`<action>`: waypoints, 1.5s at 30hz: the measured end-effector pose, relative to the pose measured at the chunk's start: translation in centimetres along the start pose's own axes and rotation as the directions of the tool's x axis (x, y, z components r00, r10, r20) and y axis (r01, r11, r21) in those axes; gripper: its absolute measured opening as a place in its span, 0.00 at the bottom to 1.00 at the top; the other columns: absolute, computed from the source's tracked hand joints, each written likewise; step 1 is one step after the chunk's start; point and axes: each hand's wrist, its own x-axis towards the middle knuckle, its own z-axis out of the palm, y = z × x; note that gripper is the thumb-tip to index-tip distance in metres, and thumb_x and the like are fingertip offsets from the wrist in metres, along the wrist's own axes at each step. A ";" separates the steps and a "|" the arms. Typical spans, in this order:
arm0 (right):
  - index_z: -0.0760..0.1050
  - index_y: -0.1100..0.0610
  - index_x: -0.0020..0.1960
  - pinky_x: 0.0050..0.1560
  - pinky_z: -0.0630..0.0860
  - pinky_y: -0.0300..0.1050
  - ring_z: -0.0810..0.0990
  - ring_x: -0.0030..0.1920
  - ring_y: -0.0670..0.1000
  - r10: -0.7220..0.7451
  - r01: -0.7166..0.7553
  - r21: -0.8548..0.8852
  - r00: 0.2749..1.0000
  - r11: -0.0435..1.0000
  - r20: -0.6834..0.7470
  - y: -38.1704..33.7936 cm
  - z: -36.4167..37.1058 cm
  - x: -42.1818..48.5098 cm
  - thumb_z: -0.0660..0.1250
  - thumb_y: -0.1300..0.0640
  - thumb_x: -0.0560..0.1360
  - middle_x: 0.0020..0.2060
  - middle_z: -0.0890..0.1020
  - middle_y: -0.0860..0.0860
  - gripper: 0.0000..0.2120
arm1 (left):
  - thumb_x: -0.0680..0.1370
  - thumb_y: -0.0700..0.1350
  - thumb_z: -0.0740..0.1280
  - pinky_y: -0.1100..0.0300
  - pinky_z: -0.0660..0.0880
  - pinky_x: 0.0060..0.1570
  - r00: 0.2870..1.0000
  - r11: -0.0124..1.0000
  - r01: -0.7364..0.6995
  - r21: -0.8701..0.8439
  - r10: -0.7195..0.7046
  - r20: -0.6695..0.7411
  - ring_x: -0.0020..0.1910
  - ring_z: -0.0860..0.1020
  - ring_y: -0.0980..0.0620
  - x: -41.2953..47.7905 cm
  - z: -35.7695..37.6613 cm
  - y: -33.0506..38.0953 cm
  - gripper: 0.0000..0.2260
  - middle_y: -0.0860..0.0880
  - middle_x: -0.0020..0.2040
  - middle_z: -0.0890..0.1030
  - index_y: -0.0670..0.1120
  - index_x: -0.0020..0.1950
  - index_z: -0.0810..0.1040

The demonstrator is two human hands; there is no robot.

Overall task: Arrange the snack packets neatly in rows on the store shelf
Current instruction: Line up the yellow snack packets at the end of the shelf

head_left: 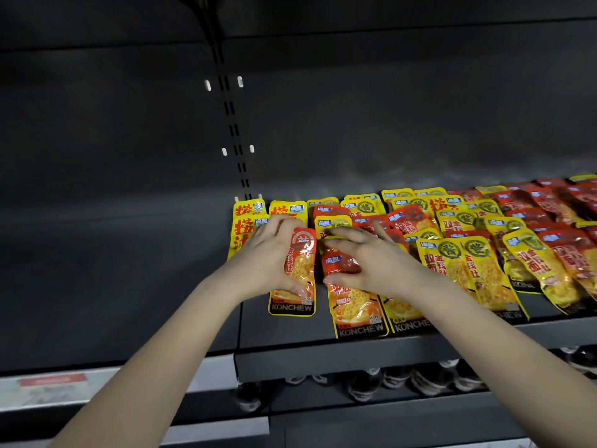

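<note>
Several yellow and red snack packets lie in overlapping rows on a dark shelf. My left hand grips a red packet, thumb under its lower edge, lifted above a yellow-edged packet marked KONCHEW. Just to the right, my right hand rests with spread, relaxed fingers on another red packet, thumb at its left edge. More yellow packets and red packets stretch to the right, some of them askew.
The shelf section to the left holds nothing. A slotted upright runs up the dark back panel. Below the shelf's front lip dark packaged goods sit on a lower level. A price strip shows at lower left.
</note>
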 end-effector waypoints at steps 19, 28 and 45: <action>0.57 0.50 0.74 0.53 0.71 0.36 0.78 0.44 0.48 0.017 0.118 0.506 0.967 0.854 -0.254 -3.9 -0.7 1.9 0.69 0.58 0.73 0.40 0.76 0.44 0.34 | 0.66 0.46 0.77 0.59 0.73 0.57 0.991 0.974 0.055 -0.218 -0.079 -0.104 0.61 0.68 0.53 -0.7 -2.7 0.1 0.39 0.53 0.63 0.63 0.57 0.71 0.61; 0.58 0.50 0.74 0.40 0.68 0.28 0.76 0.37 0.45 0.135 0.107 0.490 0.891 0.865 -0.433 0.2 -4.8 1.2 0.68 0.61 0.72 0.46 0.74 0.50 0.34 | 0.68 0.46 0.76 0.49 0.72 0.61 0.981 0.981 -0.111 -0.161 0.082 -0.179 0.61 0.72 0.46 5.0 -5.4 4.3 0.38 0.45 0.64 0.68 0.56 0.73 0.61; 0.61 0.50 0.72 0.46 0.74 0.39 0.78 0.46 0.51 0.565 -0.363 0.462 0.695 0.809 -0.445 15.6 -7.5 -16.4 0.68 0.65 0.71 0.49 0.76 0.52 0.33 | 0.70 0.44 0.74 0.54 0.67 0.65 0.866 0.846 -0.494 -0.200 0.500 -0.026 0.61 0.72 0.44 15.7 3.8 25.6 0.36 0.47 0.65 0.66 0.53 0.74 0.61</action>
